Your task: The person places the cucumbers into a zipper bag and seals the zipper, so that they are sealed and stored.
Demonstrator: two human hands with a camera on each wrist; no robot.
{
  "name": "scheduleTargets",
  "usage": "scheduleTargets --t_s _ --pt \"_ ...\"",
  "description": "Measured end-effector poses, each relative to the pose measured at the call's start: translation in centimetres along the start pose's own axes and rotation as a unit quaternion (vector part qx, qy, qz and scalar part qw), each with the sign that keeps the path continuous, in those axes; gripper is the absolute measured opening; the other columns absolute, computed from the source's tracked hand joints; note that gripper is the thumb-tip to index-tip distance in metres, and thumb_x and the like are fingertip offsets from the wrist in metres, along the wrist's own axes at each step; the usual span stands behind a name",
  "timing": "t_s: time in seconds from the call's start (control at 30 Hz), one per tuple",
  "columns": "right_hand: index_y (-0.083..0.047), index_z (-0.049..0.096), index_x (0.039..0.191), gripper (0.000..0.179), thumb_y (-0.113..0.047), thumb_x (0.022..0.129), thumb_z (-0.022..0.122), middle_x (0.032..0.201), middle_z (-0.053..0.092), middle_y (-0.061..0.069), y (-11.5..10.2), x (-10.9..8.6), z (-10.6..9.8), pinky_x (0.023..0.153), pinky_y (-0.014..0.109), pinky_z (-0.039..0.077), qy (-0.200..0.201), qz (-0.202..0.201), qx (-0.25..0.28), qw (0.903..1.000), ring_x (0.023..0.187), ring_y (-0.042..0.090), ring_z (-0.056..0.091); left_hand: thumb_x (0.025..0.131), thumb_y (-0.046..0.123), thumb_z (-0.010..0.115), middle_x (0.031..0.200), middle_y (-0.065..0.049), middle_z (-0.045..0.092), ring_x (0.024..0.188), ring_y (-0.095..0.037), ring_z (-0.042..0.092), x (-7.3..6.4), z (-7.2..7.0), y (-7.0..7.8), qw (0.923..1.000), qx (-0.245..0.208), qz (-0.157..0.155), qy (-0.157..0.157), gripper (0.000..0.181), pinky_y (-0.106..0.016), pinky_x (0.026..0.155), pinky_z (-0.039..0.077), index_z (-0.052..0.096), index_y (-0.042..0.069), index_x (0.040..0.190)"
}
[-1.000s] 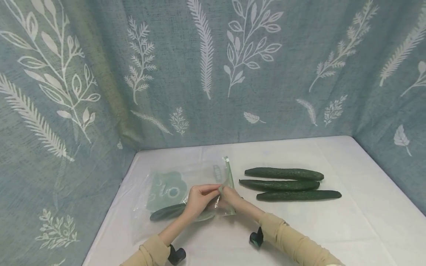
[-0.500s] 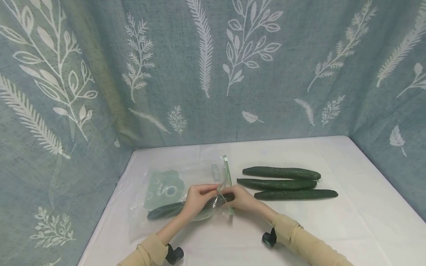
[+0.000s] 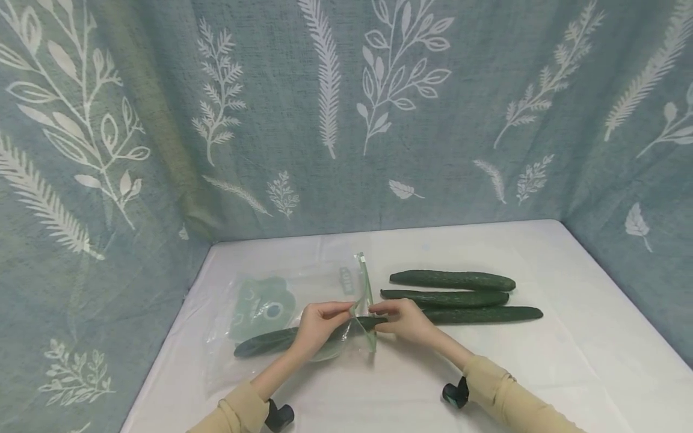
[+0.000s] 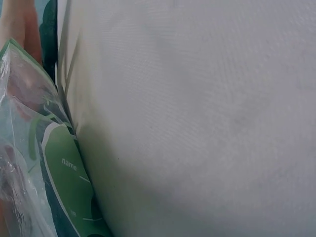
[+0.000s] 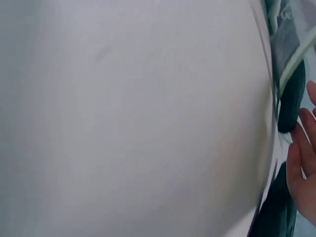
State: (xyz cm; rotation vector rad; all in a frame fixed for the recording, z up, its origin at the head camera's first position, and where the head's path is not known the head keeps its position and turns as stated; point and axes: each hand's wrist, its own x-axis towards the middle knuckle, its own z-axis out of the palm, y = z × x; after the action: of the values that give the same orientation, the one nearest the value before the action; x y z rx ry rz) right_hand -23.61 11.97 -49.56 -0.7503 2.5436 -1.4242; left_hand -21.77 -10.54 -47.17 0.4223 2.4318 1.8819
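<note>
A clear zip bag (image 3: pixel 316 282) with a green printed label lies flat, its mouth with the green strip facing right. Inside it is a cucumber (image 3: pixel 265 341), whose right end pokes out at the mouth. My left hand (image 3: pixel 316 329) pinches the bag's upper edge at the opening. By the cucumber's protruding end is my right hand (image 3: pixel 406 322); in the right wrist view its fairly straight fingers (image 5: pixel 307 129) touch or nearly touch the tip. The left wrist view catches the bag's label (image 4: pixel 69 173) with the word "name".
Three more cucumbers lie side by side right of the bag: a far one (image 3: pixel 452 279), a middle one (image 3: pixel 465 299) and a near one (image 3: pixel 487 314), partly behind my right hand. A white cloth (image 3: pixel 541 373) covers the table, with a patterned curtain (image 3: pixel 346 120) behind.
My right hand has drawn back from the bag's mouth to the right, uncovering the cucumber's end. My left hand keeps its pinch on the bag. The whole view has shifted slightly.
</note>
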Motion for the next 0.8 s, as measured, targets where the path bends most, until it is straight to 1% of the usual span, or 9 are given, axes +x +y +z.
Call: scheduleTargets --t_s 0.1,0.3,0.53,0.8 --pt "-0.006 0.066 0.117 0.036 -0.014 0.083 0.071 0.118 0.067 0.012 0.2 -0.7 -0.6 0.093 0.041 0.054 0.008 -0.002 -0.004 1.0 0.11 0.031 0.063 0.082 0.007 0.07 0.107 -0.014 0.071 0.104 -0.025 0.067 -0.1 0.0 -0.1 1.0 -0.003 -0.001 0.002 0.022 -0.023 0.084 0.056 0.072 0.002 0.104" --pt "-0.008 0.066 0.117 0.034 -0.016 0.084 0.07 0.118 0.068 0.01 0.5 -1.9 -1.4 0.089 0.042 0.054 0.038 -0.004 -0.022 0.999 0.107 0.028 0.064 0.082 0.007 0.071 0.107 -0.015 0.071 0.105 -0.027 0.067 -0.2 0.0 -0.2 0.9999 -0.008 -0.008 0.004 0.022 -0.022 0.085 0.055 0.072 0.002 0.103" --pt "-0.007 0.066 0.118 0.034 -0.014 0.084 0.07 0.119 0.068 0.01 0.5 -2.8 -1.7 0.09 0.039 0.054 0.066 -0.007 -0.029 0.9974 0.106 0.027 0.065 0.081 0.004 0.07 0.106 -0.016 0.071 0.104 -0.028 0.067 -0.2 0.2 -0.4 0.9998 -0.01 -0.016 0.01 0.022 -0.022 0.085 0.056 0.071 0.001 0.103" --pt "-0.008 0.067 0.116 0.033 -0.01 0.083 0.07 0.117 0.069 0.008 0.5 -3.8 -2.4 0.089 0.035 0.054 0.1 -0.016 -0.047 0.9937 0.105 0.025 0.065 0.081 0.001 0.069 0.105 -0.015 0.071 0.103 -0.028 0.067 -0.2 0.4 -0.4 0.9994 0.005 -0.031 0.01 0.02 -0.022 0.084 0.056 0.072 0.002 0.102"
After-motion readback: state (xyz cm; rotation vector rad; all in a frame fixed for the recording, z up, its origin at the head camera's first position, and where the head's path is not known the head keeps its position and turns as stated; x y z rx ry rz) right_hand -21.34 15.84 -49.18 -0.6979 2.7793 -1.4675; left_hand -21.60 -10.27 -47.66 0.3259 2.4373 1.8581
